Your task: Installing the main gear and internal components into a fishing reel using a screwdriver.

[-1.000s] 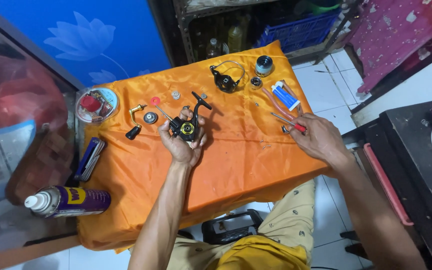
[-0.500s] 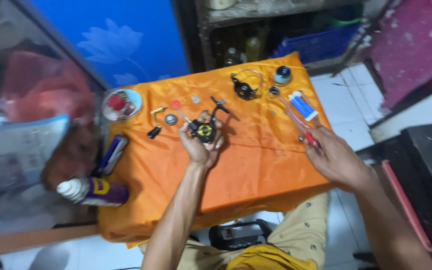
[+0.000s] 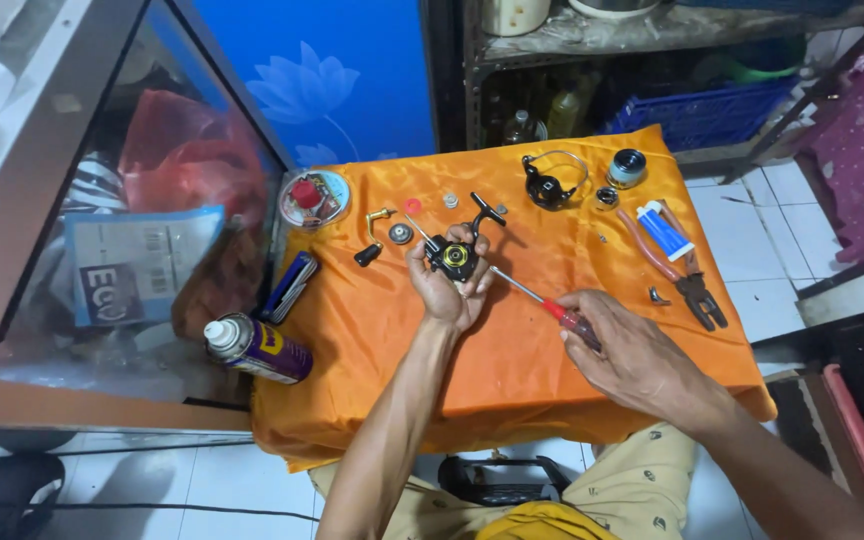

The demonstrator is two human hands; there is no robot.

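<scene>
My left hand (image 3: 444, 290) cups the small black fishing-reel body with its yellow centre (image 3: 454, 256) above the orange-draped surface (image 3: 512, 370), fingers curled round it. My right hand (image 3: 632, 350) pinches the red-handled screwdriver (image 3: 542, 302), its tip just beside the reel. I judge a screw is being worked; the tip needs careful seating.

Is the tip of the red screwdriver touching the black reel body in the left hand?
Apart. In the head view, the screwdriver tip ends over orange cloth, right of the reel body held by the left hand.
</scene>
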